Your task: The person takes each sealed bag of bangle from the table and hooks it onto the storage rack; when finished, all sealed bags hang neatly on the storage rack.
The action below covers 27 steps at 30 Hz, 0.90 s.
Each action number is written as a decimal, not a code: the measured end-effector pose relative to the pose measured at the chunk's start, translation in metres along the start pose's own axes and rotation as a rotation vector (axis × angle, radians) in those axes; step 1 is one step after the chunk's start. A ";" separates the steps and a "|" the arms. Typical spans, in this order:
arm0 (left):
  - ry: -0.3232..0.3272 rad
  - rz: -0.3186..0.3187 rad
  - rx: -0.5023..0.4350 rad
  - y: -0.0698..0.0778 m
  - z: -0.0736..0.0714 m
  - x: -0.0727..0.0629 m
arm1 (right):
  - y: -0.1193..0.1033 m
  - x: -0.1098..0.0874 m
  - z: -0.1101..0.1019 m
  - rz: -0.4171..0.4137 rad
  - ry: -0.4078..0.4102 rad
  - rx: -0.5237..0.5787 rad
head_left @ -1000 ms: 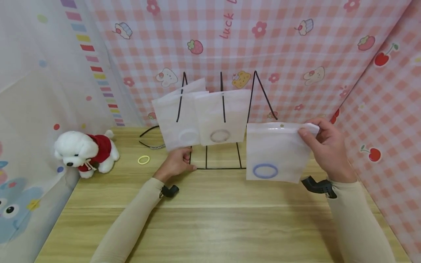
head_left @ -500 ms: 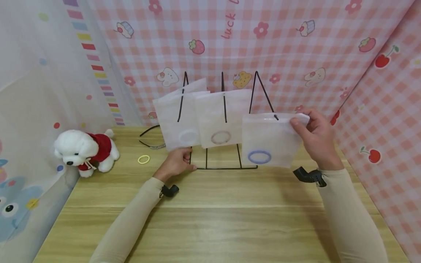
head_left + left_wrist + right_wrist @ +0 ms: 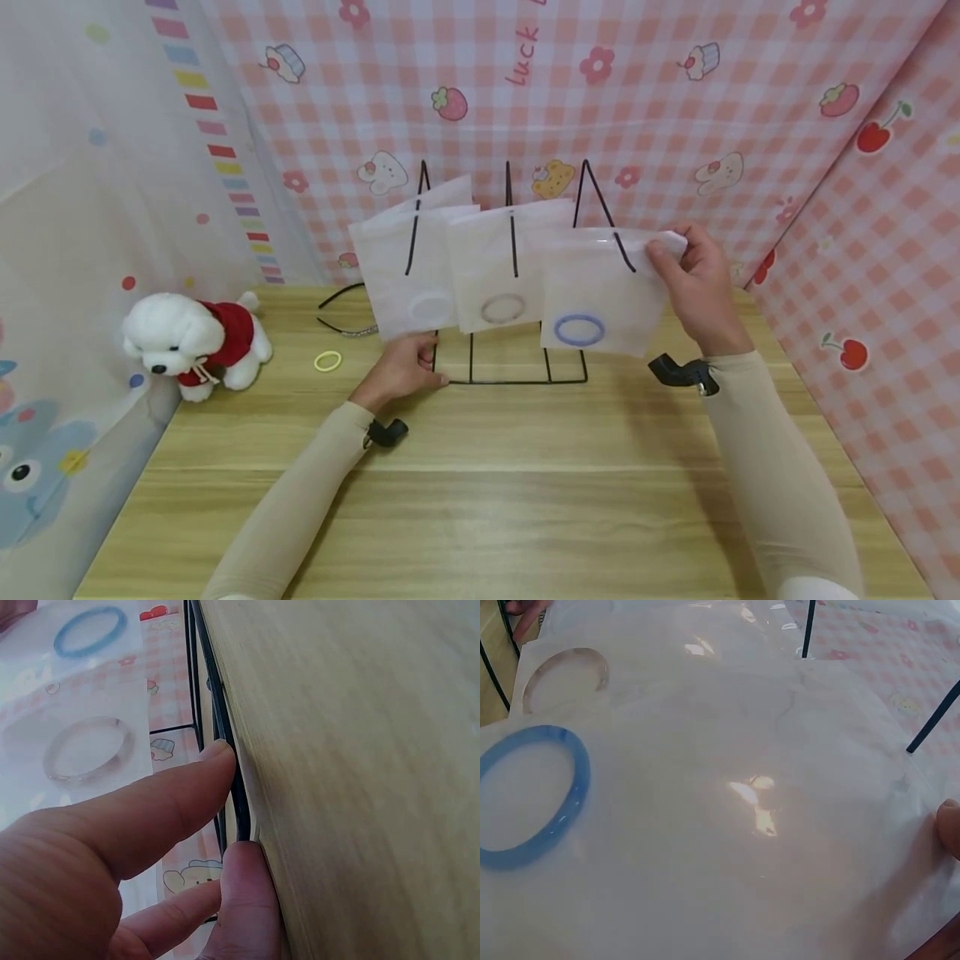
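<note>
My right hand point(image 3: 701, 287) pinches the top right corner of a translucent white plastic bag point(image 3: 611, 287). Inside that bag, near the bottom, is a blue bangle point(image 3: 579, 784). The rack's right prong point(image 3: 624, 252) crosses in front of the bag's upper part. My left hand point(image 3: 401, 367) grips the front left corner of the black wire rack point(image 3: 517, 382), with thumb and fingers on its base wire. On the left prong hangs a bag point(image 3: 397, 267) with a whitish ring-like shape; on the middle prong, a bag point(image 3: 480, 258) with a pale brownish bangle point(image 3: 120, 754).
Left of the rack, a yellow ring point(image 3: 327, 371) lies on the wooden table point(image 3: 480, 517). A black headband point(image 3: 341, 328) is partly behind the left bag. A white plush dog in a red coat point(image 3: 232, 333) stands further left. A pink checked cloth point(image 3: 660, 108) hangs behind.
My right hand has moved up and left with the blue bangle's bag, bringing its top behind the right prong and its left edge over the middle bag. The left hand stays on the rack.
</note>
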State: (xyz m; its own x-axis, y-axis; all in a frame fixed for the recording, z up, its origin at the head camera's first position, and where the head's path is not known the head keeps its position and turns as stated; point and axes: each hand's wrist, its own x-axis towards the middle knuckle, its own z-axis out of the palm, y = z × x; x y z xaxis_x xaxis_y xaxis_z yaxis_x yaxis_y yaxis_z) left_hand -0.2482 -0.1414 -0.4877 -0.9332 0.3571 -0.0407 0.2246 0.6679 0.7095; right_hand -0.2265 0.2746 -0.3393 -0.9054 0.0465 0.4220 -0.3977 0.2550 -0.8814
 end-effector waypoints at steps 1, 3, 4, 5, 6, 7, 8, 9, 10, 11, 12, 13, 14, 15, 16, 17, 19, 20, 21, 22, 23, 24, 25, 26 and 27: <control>-0.001 -0.002 0.003 0.000 0.000 0.000 | 0.002 0.003 0.001 -0.001 0.003 0.021; 0.000 -0.007 0.008 -0.001 0.000 0.001 | 0.004 0.008 0.004 0.004 0.007 0.045; -0.001 -0.009 0.009 -0.001 0.000 0.001 | 0.006 0.010 0.005 0.007 0.012 0.046; -0.002 -0.012 0.009 -0.001 0.000 0.001 | 0.007 0.012 0.005 0.010 0.015 0.047; -0.003 -0.015 0.009 -0.001 0.000 0.001 | 0.009 0.015 0.006 0.015 0.019 0.059; -0.004 -0.019 0.008 -0.001 0.000 0.001 | 0.011 0.017 0.007 0.023 0.024 0.056; -0.004 -0.022 0.008 -0.001 0.000 0.001 | 0.012 0.019 0.007 0.029 0.027 0.044; -0.007 -0.024 0.007 -0.001 0.000 0.001 | 0.013 0.021 0.008 0.036 0.028 0.046; -0.008 -0.027 0.007 0.000 -0.001 0.001 | 0.015 0.023 0.008 0.038 0.029 0.053; -0.009 -0.031 0.007 0.000 -0.001 0.001 | 0.017 0.026 0.009 0.039 0.029 0.061; -0.008 -0.032 0.008 0.000 -0.001 0.001 | 0.018 0.028 0.009 0.039 0.028 0.071; -0.008 -0.033 0.008 0.000 -0.001 0.001 | 0.019 0.030 0.010 0.038 0.024 0.091; -0.008 -0.033 0.007 0.000 -0.001 0.001 | 0.020 0.032 0.011 0.032 0.018 0.123; -0.008 -0.034 0.005 0.001 -0.001 0.001 | 0.022 0.034 0.011 0.027 0.015 0.154; -0.006 -0.033 0.006 0.001 -0.001 0.001 | 0.023 0.036 0.012 0.019 0.010 0.195; -0.005 -0.031 0.006 0.000 -0.001 0.001 | 0.024 0.037 0.013 0.013 0.005 0.241; -0.003 -0.025 0.005 0.000 -0.001 0.001 | 0.025 0.041 0.015 0.001 -0.004 0.321; -0.001 -0.018 0.005 0.000 -0.001 0.001 | 0.025 0.042 0.015 -0.004 -0.007 0.348; 0.001 -0.010 0.004 -0.001 -0.001 0.001 | 0.026 0.043 0.016 -0.006 -0.009 0.372; 0.004 -0.001 0.004 -0.001 -0.001 0.001 | 0.026 0.044 0.017 -0.008 -0.012 0.398; 0.006 0.007 0.002 -0.001 -0.001 0.001 | 0.026 0.044 0.017 -0.009 -0.011 0.406; 0.007 0.013 0.001 -0.001 -0.001 0.001 | 0.026 0.045 0.018 -0.010 -0.010 0.407; 0.008 0.018 -0.001 -0.002 -0.001 0.001 | 0.027 0.045 0.018 -0.010 -0.009 0.410; 0.009 0.022 -0.001 -0.002 0.000 0.001 | 0.027 0.045 0.019 -0.010 -0.006 0.411; 0.007 0.022 -0.004 -0.002 0.000 0.001 | 0.027 0.045 0.019 -0.010 -0.004 0.414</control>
State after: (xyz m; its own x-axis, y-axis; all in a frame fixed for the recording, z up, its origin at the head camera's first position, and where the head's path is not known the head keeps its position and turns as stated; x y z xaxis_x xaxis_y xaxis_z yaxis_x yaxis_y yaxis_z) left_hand -0.2495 -0.1428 -0.4893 -0.9299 0.3672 -0.0200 0.2441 0.6572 0.7131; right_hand -0.2807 0.2654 -0.3482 -0.9014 0.0417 0.4311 -0.4321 -0.1552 -0.8884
